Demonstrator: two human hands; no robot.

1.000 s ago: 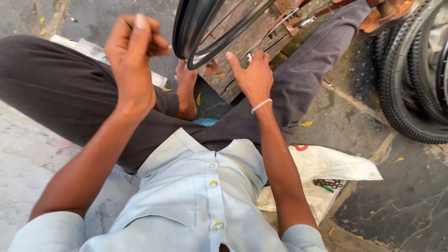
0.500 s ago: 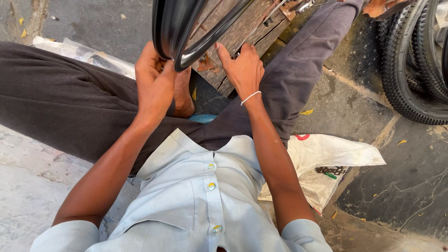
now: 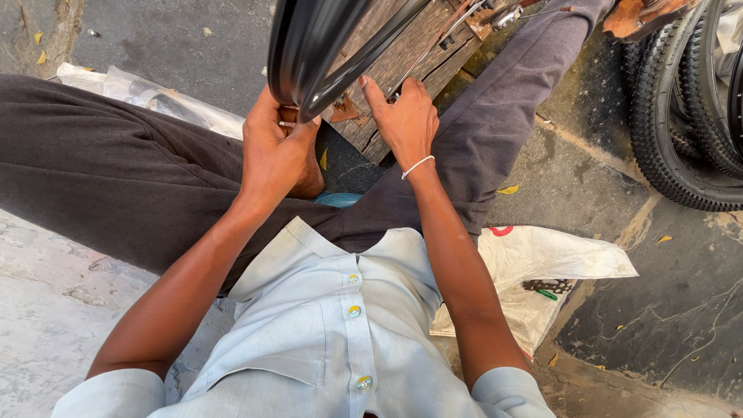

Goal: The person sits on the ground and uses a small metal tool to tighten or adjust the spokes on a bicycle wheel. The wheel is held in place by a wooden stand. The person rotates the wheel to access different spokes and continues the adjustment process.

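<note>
**Rough stone ground, rim held over a wooden board**

Cracked stone ground (image 3: 635,340) all round, seen from above over a pale blue shirt and dark trousers. Black wheel rim (image 3: 309,54) standing on edge, its lowest part just above the lap. Left hand (image 3: 275,151) directly under the rim, grip pressed together around its bottom edge. Right hand (image 3: 406,116) just right of the rim, forefinger laid toward it, other fingers curled at a thin spoke (image 3: 433,42); cannot tell whether pinching it. Weathered wooden board (image 3: 402,70) behind the rim. Stacked tyres (image 3: 681,116) well to the rim's right, white sack (image 3: 542,263) below and right of it, clear plastic bag (image 3: 155,97) to its left.

Judged: steadying the rim while working at a spoke. Calls for a firm hold below and fine fingertip control.
</note>
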